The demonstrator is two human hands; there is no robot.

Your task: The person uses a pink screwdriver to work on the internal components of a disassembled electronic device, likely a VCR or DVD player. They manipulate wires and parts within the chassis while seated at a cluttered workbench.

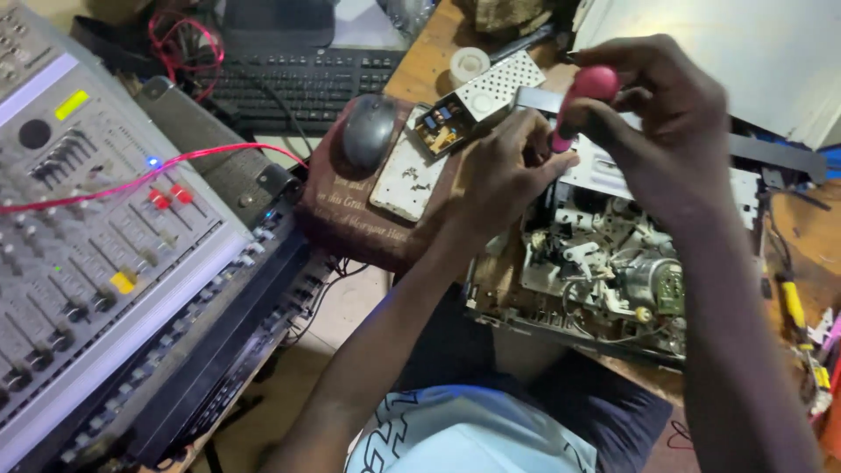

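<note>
A grey audio mixer [96,236], ridged with faders and small knobs, lies far left of the opened video deck [604,271], whose bare metal chassis shows pale plastic gears and a round drum. A black keyboard [298,83] sits up-left of the deck, with a smooth dark mouse [369,130] nearer. Above the deck, the right hand [657,114] curls tight around a pink-handled screwdriver [583,96]; the left hand [504,171] pinches its shaft, fingers half closed.

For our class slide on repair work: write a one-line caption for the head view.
Right hand holds a pink-handled screwdriver over an opened player chassis; left hand steadies it.
</note>
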